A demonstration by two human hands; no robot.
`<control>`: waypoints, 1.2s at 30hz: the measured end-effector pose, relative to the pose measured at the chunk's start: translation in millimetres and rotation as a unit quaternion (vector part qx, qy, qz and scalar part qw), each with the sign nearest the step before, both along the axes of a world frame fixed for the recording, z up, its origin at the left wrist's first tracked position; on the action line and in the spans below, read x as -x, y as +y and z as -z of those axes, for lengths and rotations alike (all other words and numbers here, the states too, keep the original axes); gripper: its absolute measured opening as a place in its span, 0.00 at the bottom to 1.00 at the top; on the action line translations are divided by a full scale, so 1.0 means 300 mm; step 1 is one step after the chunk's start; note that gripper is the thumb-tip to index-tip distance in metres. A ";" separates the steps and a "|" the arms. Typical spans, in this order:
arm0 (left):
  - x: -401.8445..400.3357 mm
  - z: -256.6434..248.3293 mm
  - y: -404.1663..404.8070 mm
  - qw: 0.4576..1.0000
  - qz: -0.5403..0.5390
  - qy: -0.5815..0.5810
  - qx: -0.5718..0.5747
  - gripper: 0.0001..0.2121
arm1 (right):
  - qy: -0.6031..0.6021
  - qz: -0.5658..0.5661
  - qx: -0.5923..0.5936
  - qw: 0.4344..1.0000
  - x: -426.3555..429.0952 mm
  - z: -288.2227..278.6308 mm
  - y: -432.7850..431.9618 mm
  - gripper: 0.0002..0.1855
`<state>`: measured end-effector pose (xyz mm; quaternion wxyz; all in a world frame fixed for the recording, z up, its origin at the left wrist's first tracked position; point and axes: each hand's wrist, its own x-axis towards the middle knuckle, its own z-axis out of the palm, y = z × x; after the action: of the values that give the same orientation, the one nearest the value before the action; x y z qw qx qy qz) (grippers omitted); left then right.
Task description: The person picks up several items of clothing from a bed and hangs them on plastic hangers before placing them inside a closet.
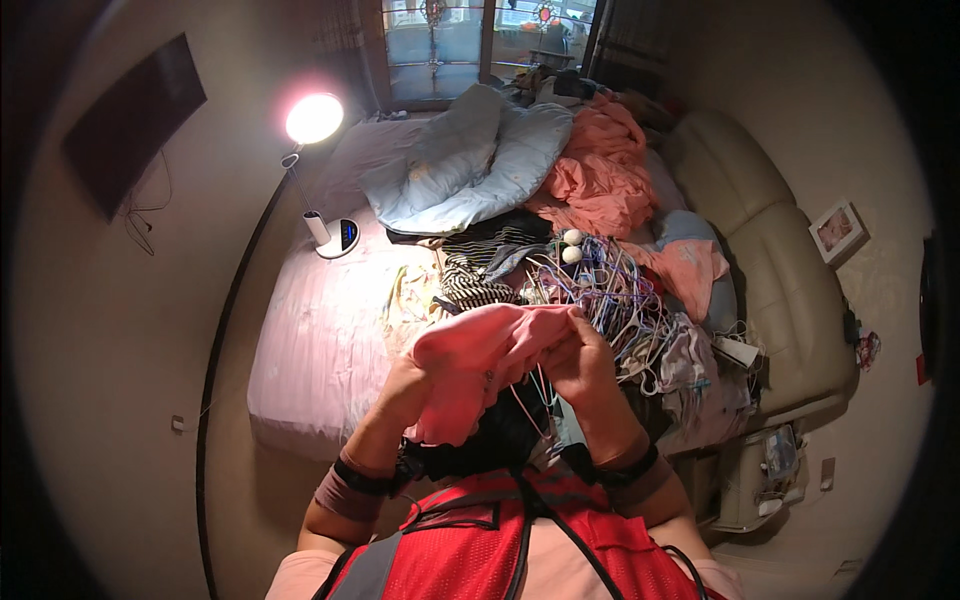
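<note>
A pink garment (465,345) is stretched between my two hands, above the near edge of the bed. My left hand (411,386) is at its left side, largely covered by the cloth, with the fingers hidden. At the upper right edge of the garment, my right hand (581,356) pinches the fabric between thumb and fingers. Just beyond lie a black-and-white striped cloth (472,285) and a big tangle of clothes hangers (619,285). Two white balls (572,247) rest at the tangle's far side. Dark cloth (502,435) and a few hangers show below my hands.
A lit lamp (322,232) stands on the pink bed sheet (315,352). Farther back are a pale blue quilt (465,172) and crumpled coral bedding (600,172). The beige padded headboard (772,285) lines the right side, with a nightstand (739,480) near its lower end.
</note>
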<state>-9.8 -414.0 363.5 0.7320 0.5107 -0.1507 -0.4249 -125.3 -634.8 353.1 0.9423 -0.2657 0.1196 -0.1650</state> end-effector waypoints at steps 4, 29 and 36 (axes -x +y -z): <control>0.001 0.148 0.017 0.980 0.081 -0.091 -0.157 0.11 | -0.023 -0.034 -0.047 0.998 0.022 -0.028 0.016 0.18; 0.036 0.135 -0.010 0.949 0.043 0.210 0.232 0.07 | 0.030 -0.227 0.307 0.924 0.026 0.099 0.181 0.16; 0.065 0.063 -0.007 0.964 -0.029 0.219 0.151 0.11 | 0.065 -0.273 0.263 0.923 0.036 0.088 0.185 0.11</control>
<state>-29.4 -416.1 344.5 0.8277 0.2930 -0.0343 -0.4773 -136.2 -579.1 326.7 0.8372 -0.5364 0.0559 0.0907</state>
